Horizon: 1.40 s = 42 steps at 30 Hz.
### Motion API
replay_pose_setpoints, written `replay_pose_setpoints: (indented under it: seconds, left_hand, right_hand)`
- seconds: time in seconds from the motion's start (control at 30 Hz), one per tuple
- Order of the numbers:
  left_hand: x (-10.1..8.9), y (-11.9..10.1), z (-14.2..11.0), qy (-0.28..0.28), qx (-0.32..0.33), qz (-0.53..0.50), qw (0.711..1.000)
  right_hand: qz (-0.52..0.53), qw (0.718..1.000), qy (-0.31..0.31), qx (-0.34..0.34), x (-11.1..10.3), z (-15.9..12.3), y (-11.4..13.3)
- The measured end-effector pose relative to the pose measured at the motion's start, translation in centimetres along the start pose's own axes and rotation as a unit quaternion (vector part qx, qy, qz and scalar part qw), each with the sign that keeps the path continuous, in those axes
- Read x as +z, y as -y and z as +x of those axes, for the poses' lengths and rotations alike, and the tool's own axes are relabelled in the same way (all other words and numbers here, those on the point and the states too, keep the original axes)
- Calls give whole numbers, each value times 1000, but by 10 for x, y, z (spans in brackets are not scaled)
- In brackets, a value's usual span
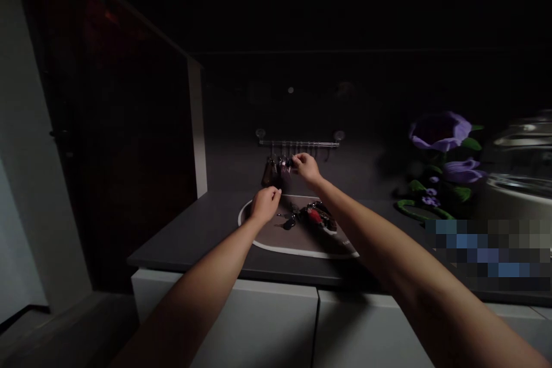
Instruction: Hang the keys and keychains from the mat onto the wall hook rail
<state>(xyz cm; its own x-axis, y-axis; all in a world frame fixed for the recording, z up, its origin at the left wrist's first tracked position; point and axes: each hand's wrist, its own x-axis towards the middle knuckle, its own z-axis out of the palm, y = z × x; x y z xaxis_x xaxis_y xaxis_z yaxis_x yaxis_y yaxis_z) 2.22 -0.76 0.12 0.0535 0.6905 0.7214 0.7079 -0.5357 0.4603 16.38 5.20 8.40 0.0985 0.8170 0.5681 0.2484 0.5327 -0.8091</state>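
While the right grip (pixel 307 168) pinches up by the hanging keys (pixel 283 164) under the hook rail (pixel 299 143), head view is too dark to tell whether anything sits between its fingertips. Left grip (pixel 265 204) curled, lower, over the mat's (pixel 284 250) back left — can't tell if holding. Careful hooking or unhooking likely wants a pinch near the top end, small moves, no knocking neighbours. Hanging keys: just left of right grip — contact unclear. Key bunch (pixel 314 217) below it, on mat, on dark surface (pixel 185 233).
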Motion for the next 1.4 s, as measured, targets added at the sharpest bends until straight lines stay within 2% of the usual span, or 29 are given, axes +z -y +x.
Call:
replay_pose_setpoints:
  seconds: [0.2, 0.43, 0.77, 0.9, 1.2, 1.4]
  left_hand:
    - [-2, 5, 2, -9, -4, 31, 999]
    - [0, 8, 2, -7, -1, 44, 999]
    - [1, 10, 3, -8, -5, 55, 998]
    - [1, 10, 3, -8, -5, 53, 999]
    - [1, 10, 2, -11, -4, 61, 998]
    - [1, 11, 2, -10, -6, 63, 998]
  right_hand:
    - [-87, 994, -49, -36, 14, 35, -7]
    - [-168, 982, -91, -2, 23, 41, -5]
    - [-108, 986, -122, 39, 27, 49, -14]
    - [-88, 988, -128, 20, 30, 55, -20]
    - [-159, 977, -135, 45, 26, 43, -17]
    - [-125, 983, -132, 28, 25, 44, -31]
